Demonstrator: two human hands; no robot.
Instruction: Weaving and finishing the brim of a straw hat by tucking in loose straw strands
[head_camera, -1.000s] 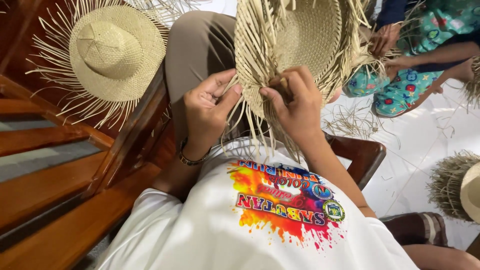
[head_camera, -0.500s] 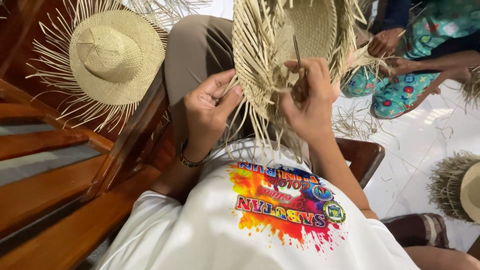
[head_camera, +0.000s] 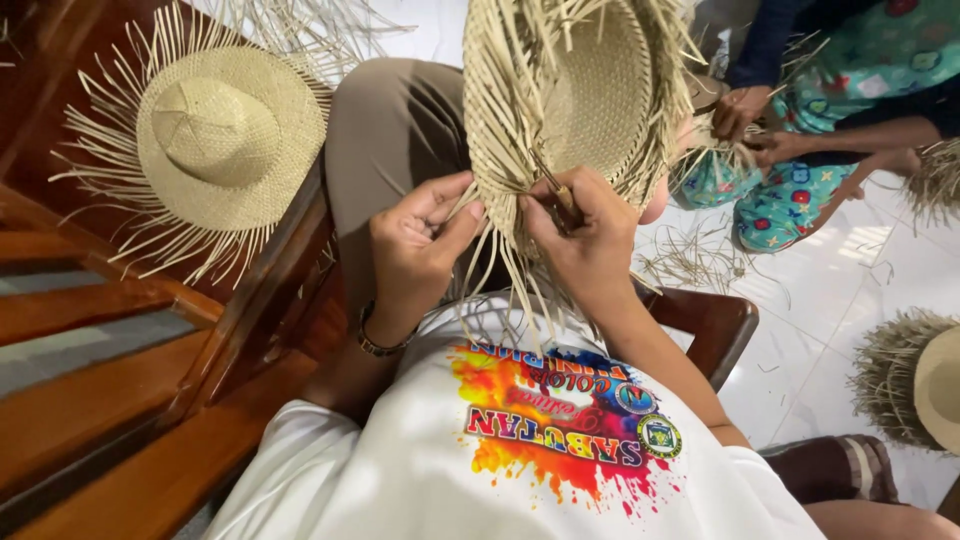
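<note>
A half-woven straw hat (head_camera: 585, 95) with loose fringe rests on my raised knee, its hollow side facing me. My left hand (head_camera: 415, 245) pinches the straw strands at the hat's lower rim. My right hand (head_camera: 585, 240) grips a thin tool with a wooden handle (head_camera: 558, 190), its tip pushed into the rim weave. A dark bracelet (head_camera: 375, 345) circles my left wrist.
A second straw hat (head_camera: 225, 140) with untrimmed fringe lies on the wooden bench at the left. Another person in patterned clothes (head_camera: 830, 110) sits at the upper right, hands on more straw. A third fringed hat (head_camera: 915, 380) lies on the white floor at the right. Straw scraps litter the tiles.
My right hand has shifted along the rim and the tool now points into the weave. The hat has tilted slightly. My left hand stays at the rim.
</note>
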